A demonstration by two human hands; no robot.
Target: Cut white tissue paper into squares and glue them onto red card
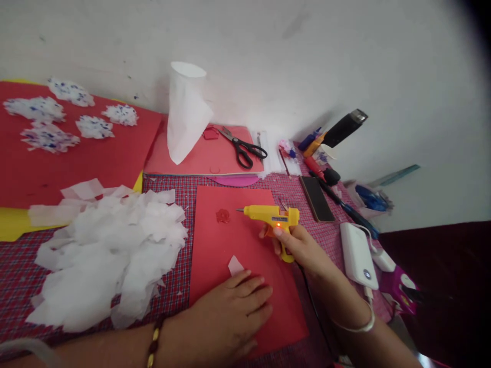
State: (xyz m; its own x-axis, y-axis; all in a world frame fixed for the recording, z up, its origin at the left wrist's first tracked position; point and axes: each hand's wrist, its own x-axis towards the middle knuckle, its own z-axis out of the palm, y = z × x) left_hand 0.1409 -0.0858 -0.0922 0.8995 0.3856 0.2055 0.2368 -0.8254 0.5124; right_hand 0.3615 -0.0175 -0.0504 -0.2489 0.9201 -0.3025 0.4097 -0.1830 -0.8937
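My right hand [303, 248] grips a yellow glue gun [274, 220] whose orange light glows; its nozzle points left toward a small red glue blob or flower [222, 215] on a red paper sheet [230, 240]. My left hand [230, 319] lies flat, fingers stretched, pressing the sheet's near edge. A small pale paper scrap [235, 265] sits just beyond its fingertips.
A heap of white tissue pieces [107, 250] lies at left on the checked cloth. Behind are a red board with tissue flowers [49, 120], a tissue roll [186, 110], scissors [243, 145], a phone [316, 198], a white power bank [357, 254] and pens.
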